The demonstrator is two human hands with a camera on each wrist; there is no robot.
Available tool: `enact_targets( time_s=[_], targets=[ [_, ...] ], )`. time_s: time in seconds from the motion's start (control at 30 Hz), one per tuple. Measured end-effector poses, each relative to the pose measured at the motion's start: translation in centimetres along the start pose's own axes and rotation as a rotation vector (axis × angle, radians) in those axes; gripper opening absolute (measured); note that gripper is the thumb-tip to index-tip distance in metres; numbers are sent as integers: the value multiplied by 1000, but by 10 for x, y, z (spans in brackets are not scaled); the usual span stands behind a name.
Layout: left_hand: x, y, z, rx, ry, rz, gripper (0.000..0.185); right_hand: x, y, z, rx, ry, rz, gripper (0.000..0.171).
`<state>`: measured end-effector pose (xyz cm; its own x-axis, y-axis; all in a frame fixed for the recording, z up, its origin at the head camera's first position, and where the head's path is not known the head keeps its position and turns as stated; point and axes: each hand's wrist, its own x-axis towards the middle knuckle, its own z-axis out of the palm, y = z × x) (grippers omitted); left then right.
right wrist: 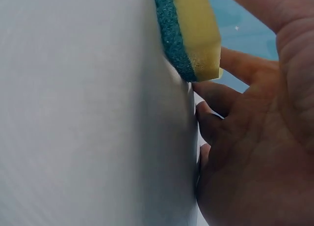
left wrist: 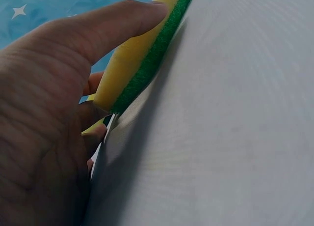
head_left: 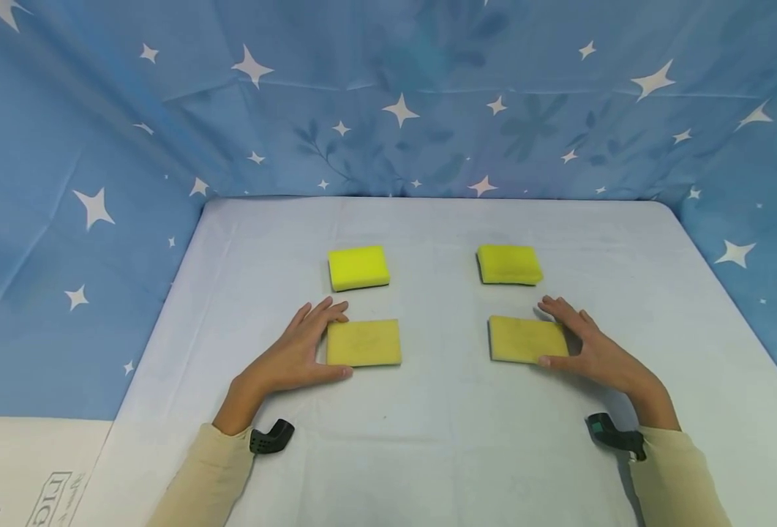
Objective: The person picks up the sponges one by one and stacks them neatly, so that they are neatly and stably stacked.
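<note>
left hand [head_left: 293,359]: at 8 o'clock on the table, cupping the outer end of the near left sponge [head_left: 363,342]; thumb on the near edge, fingers on the far edge, lightly curled round it, so it looks like a pinch to get it off the cloth
right hand [head_left: 595,351]: at 4 o'clock, mirrors the left, thumb and fingers bracket the outer end of the near right sponge [head_left: 525,339]
near sponges: flat, yellow face up, scrub layer down on the table [head_left: 428,439]; wrist views show green under the left one, teal under the right one
far left sponge [head_left: 358,267]: 11 o'clock, untouched, just behind the near one
far right sponge [head_left: 509,264]: 1 o'clock, untouched
layout: two by two, one column per hand
backdrop: blue star cloth [head_left: 388,95] around the table
</note>
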<state>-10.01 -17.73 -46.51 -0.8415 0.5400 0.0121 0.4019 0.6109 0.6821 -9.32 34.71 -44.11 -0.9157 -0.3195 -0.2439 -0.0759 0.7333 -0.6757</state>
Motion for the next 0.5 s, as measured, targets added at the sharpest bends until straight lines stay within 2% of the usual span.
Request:
enact_targets(
  time_s=[0.17, 0.33, 0.5],
  targets=[
    [1, -1, 0, 2, 2, 6, 94, -3, 1, 2, -9, -10, -46, 96],
    [1, 0, -1, 8, 2, 3, 97, -5, 3, 4, -15, 7, -133, 89],
    [0, 2, -1, 3, -4, -9, 99, -7, 6, 6, -5, 16, -156, 85]
  ],
)
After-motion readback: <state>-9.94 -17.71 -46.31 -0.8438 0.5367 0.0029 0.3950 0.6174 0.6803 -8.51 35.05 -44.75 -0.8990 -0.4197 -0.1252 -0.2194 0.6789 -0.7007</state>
